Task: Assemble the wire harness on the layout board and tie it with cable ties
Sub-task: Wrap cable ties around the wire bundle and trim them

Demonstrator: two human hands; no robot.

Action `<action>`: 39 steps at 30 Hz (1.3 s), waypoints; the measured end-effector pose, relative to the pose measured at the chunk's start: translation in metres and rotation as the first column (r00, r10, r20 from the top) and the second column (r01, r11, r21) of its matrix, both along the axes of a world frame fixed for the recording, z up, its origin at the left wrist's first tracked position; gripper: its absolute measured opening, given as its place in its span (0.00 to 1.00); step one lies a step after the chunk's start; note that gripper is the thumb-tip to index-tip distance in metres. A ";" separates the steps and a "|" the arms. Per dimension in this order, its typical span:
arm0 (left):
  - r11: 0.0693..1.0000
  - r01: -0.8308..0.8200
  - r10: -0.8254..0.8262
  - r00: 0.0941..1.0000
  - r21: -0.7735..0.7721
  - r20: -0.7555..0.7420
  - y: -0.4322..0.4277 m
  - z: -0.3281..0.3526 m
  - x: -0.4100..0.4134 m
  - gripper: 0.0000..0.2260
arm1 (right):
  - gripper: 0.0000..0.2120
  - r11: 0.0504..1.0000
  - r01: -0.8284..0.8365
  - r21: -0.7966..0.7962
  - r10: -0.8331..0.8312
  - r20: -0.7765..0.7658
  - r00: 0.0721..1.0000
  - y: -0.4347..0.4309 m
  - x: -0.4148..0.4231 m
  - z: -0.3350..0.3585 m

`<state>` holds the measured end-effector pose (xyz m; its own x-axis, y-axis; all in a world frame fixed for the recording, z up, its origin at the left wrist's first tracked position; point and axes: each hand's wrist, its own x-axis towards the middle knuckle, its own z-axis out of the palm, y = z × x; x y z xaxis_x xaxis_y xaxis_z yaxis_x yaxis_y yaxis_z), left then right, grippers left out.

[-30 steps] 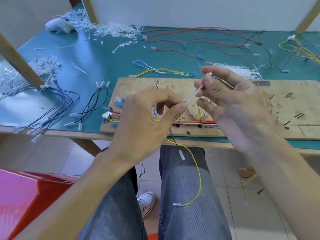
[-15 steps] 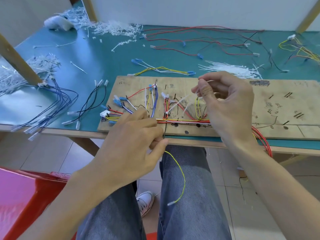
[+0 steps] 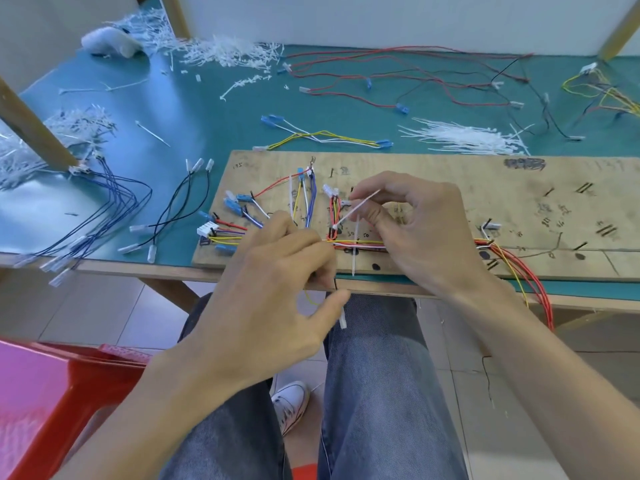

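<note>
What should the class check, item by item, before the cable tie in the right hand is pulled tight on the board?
1. Grip: right hand pinches the cable tie: ok.
2. Tie threaded through its own head: cannot tell.
3. Left hand grips the hanging wires at the layout board's front edge: ok.
4. Second tie across the trunk bundle trimmed: not ok, tail sticks out.
5. Spare ties present: ok, pile behind the board.
</note>
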<state>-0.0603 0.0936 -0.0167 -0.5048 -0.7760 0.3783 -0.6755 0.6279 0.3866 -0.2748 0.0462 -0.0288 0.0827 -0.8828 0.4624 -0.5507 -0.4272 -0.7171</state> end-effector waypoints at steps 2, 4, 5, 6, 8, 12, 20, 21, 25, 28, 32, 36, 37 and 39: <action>0.998 0.038 -0.037 0.999 -0.054 0.035 -0.001 -0.005 -0.004 0.08 | 0.02 1.000 -0.027 0.005 0.027 -0.026 0.999 0.002 -0.001 0.000; 0.995 0.047 -0.043 0.998 -0.093 0.043 -0.004 -0.012 -0.006 0.10 | 0.02 0.998 -0.053 0.028 0.054 -0.022 0.998 0.004 -0.002 0.001; 0.994 0.043 -0.041 0.999 -0.101 0.025 -0.005 -0.015 -0.007 0.10 | 0.02 0.998 -0.056 0.035 0.057 -0.031 0.998 0.005 -0.002 0.001; 0.994 0.040 -0.039 0.999 -0.107 0.003 -0.007 -0.017 -0.009 0.10 | 0.03 0.998 -0.054 0.038 0.056 -0.046 0.997 0.005 -0.003 0.000; 0.992 0.040 -0.044 0.999 -0.121 -0.026 -0.009 -0.021 -0.011 0.08 | 0.04 0.998 -0.054 0.045 0.057 -0.065 0.996 0.008 -0.003 -0.001; 0.981 0.065 -0.072 0.997 -0.184 -0.030 -0.016 -0.024 -0.014 0.05 | 0.09 0.998 -0.032 0.047 0.035 -0.058 0.998 0.012 -0.002 -0.002; 0.977 -0.193 0.210 0.940 0.090 -0.267 -0.020 -0.020 -0.027 0.06 | 0.06 0.995 -0.069 0.078 0.062 0.089 0.994 0.014 -0.009 -0.008; 0.970 -0.207 0.234 0.938 0.127 -0.258 -0.021 -0.016 -0.029 0.07 | 0.05 0.997 -0.060 0.054 0.057 0.058 0.997 0.014 -0.009 -0.009; 0.949 -0.248 0.284 0.940 0.196 -0.189 -0.025 -0.006 -0.037 0.06 | 0.05 0.999 -0.033 0.020 0.033 0.008 0.999 0.013 -0.010 -0.008; 0.932 -0.272 0.315 0.935 0.242 -0.162 -0.028 -0.002 -0.037 0.06 | 0.05 0.999 -0.030 0.029 0.030 0.011 0.999 0.014 -0.011 -0.008; 0.919 -0.265 0.319 0.935 0.293 -0.155 -0.027 0.002 -0.037 0.06 | 0.06 0.998 -0.034 0.043 0.033 0.022 0.999 0.013 -0.011 -0.008; 0.914 -0.262 0.318 0.937 0.311 -0.145 -0.028 0.004 -0.037 0.06 | 0.06 0.996 -0.059 0.072 0.055 0.054 0.997 0.012 -0.012 -0.007; 0.914 -0.260 0.318 0.936 0.312 -0.150 -0.028 0.004 -0.037 0.06 | 0.06 0.995 -0.067 0.077 0.062 0.059 0.996 0.011 -0.013 -0.007; 0.913 -0.259 0.321 0.933 0.315 -0.164 -0.028 0.004 -0.038 0.06 | 0.05 0.994 -0.070 0.080 0.066 0.056 0.996 0.012 -0.014 -0.007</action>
